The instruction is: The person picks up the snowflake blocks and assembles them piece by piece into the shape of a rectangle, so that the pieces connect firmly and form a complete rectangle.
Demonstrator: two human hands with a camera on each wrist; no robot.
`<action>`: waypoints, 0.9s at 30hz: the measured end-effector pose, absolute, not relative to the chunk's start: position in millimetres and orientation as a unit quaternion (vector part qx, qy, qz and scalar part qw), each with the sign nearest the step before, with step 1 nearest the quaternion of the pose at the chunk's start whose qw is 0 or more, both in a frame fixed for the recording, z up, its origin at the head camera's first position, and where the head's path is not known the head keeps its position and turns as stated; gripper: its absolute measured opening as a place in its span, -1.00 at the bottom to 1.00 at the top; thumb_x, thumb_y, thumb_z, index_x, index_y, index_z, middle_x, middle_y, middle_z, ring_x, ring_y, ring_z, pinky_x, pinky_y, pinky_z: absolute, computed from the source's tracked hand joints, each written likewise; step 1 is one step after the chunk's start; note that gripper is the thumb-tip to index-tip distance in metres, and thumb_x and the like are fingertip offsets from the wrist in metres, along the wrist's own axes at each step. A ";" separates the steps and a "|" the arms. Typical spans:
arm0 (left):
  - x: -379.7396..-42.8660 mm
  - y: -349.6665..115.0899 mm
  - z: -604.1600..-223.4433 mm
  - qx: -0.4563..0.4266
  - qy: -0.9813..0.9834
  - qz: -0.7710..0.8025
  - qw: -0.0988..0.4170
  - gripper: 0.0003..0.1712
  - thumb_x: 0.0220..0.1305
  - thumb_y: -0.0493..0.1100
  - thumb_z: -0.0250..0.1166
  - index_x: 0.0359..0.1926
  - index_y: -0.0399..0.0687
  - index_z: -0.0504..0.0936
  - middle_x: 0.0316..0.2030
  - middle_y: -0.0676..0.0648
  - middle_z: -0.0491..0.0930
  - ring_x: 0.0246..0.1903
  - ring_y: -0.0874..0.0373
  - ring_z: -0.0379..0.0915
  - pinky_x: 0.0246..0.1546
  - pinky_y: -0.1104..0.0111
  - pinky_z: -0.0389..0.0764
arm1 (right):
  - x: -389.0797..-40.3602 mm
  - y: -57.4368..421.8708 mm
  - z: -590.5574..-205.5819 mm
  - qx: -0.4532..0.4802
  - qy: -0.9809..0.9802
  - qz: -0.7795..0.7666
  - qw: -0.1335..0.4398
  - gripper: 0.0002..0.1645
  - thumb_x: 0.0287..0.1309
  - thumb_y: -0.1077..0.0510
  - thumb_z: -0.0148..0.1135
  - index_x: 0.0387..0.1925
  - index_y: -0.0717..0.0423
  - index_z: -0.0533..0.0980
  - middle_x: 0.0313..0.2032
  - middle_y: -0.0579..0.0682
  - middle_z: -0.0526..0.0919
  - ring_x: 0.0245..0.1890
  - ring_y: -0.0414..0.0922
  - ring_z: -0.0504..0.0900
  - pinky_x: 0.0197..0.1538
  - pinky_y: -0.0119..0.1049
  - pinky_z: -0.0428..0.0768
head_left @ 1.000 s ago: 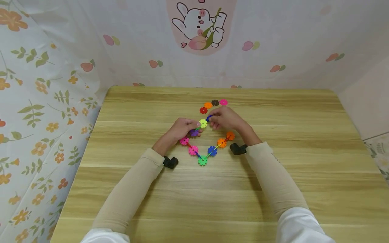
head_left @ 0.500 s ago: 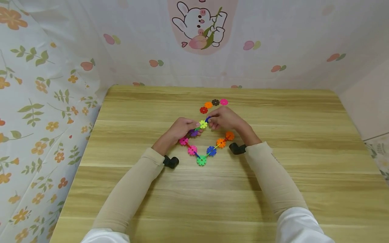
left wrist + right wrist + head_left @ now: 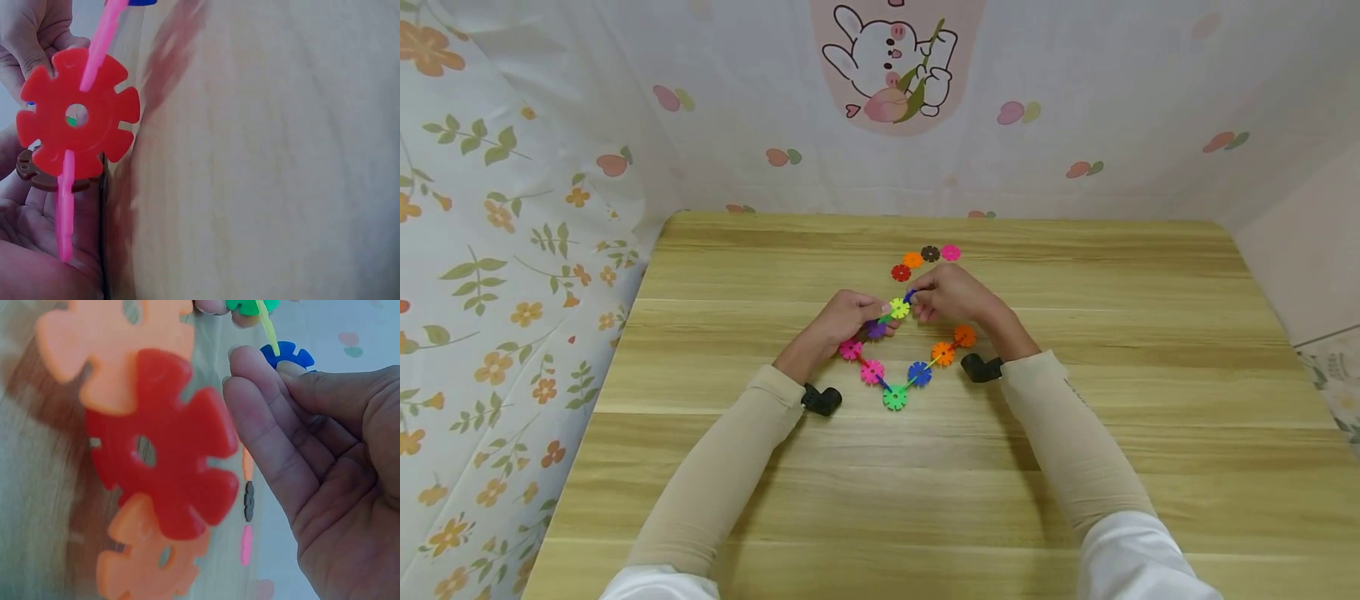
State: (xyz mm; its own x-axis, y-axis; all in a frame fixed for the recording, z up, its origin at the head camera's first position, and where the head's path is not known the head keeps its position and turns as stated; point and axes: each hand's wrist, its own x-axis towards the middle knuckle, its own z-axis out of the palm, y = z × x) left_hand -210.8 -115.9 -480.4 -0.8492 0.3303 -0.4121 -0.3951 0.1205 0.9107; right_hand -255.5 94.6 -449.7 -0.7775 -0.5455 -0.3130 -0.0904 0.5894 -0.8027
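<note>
Slotted interlocking plastic discs are joined in a curved chain, held between both hands in the head view. My left hand (image 3: pixel 842 319) grips the chain by a green disc (image 3: pixel 250 306), with a purple disc (image 3: pixel 876 330) just under the fingers. A yellow disc (image 3: pixel 899 308) stands between the hands. My right hand (image 3: pixel 344 437) pinches a blue disc (image 3: pixel 289 355) between thumb and fingers; it meets the yellow disc's edge. The rest hangs toward the person: pink discs (image 3: pixel 872 372), a light green disc (image 3: pixel 895 397), another blue disc (image 3: pixel 920 373), and orange discs (image 3: pixel 943 354) with a red disc (image 3: pixel 169 444) between.
Behind the hands, a short row of loose discs lies on the wooden table (image 3: pixel 1112 333): a red disc (image 3: pixel 901 272), an orange disc (image 3: pixel 912 260), a dark brown disc (image 3: pixel 930 253) and a pink disc (image 3: pixel 951 252). A patterned curtain (image 3: pixel 715 100) borders the table's far edge.
The blue disc in my right hand has come slightly left, closer to the yellow disc. The chain's near part has shifted a little left. My left hand stays almost still.
</note>
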 end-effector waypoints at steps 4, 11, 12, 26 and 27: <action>-210.5 -116.4 -481.9 -0.025 0.698 0.662 0.273 -0.66 0.44 -0.14 0.14 -0.03 -0.34 0.66 -0.25 -0.23 0.73 -0.25 0.07 0.69 -0.17 0.34 0.68 | -254.5 92.4 -449.6 -0.189 0.848 -0.409 0.278 -0.71 0.41 0.29 0.01 -0.02 0.35 0.60 -0.39 0.15 0.69 -0.41 0.04 0.72 -0.25 -0.21 0.72; -210.9 -116.7 -483.4 -0.018 0.696 0.666 0.267 -0.66 0.44 -0.14 0.14 -0.04 -0.33 0.67 -0.24 -0.22 0.73 -0.24 0.07 0.69 -0.18 0.35 0.68 | -252.7 90.8 -448.5 -0.185 0.852 -0.405 0.277 -0.68 0.43 0.29 -0.04 -0.01 0.32 0.60 -0.38 0.15 0.70 -0.41 0.02 0.71 -0.24 -0.23 0.72; -210.9 -116.8 -483.5 -0.017 0.697 0.665 0.267 -0.66 0.44 -0.14 0.14 -0.03 -0.33 0.67 -0.24 -0.22 0.73 -0.24 0.07 0.69 -0.18 0.35 0.68 | -252.7 90.6 -448.6 -0.183 0.851 -0.406 0.279 -0.69 0.43 0.29 -0.04 -0.02 0.32 0.59 -0.37 0.15 0.69 -0.41 0.02 0.70 -0.24 -0.23 0.72; -210.9 -115.6 -481.0 -0.024 0.692 0.668 0.272 -0.66 0.43 -0.16 0.15 0.00 -0.35 0.65 -0.21 -0.27 0.72 -0.23 0.06 0.70 -0.17 0.36 0.68 | -251.9 90.9 -448.6 -0.191 0.858 -0.381 0.286 -0.68 0.46 0.27 -0.11 -0.05 0.31 0.57 -0.37 0.13 0.66 -0.41 -0.01 0.69 -0.23 -0.23 0.71; -210.9 -115.6 -480.7 -0.024 0.693 0.668 0.271 -0.67 0.43 -0.16 0.15 0.00 -0.35 0.65 -0.21 -0.27 0.72 -0.23 0.06 0.70 -0.17 0.36 0.68 | -251.7 91.1 -448.0 -0.192 0.858 -0.381 0.287 -0.68 0.46 0.27 -0.12 -0.05 0.31 0.57 -0.37 0.13 0.66 -0.40 -0.01 0.69 -0.23 -0.23 0.71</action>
State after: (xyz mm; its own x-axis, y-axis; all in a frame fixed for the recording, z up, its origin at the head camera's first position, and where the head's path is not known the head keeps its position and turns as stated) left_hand -210.9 -115.6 -480.7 -0.8519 0.3293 -0.4072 -0.3947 0.1073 0.9125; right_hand -251.7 91.1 -448.0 -0.7618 -0.5482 -0.3452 -0.1117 0.6360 -0.7636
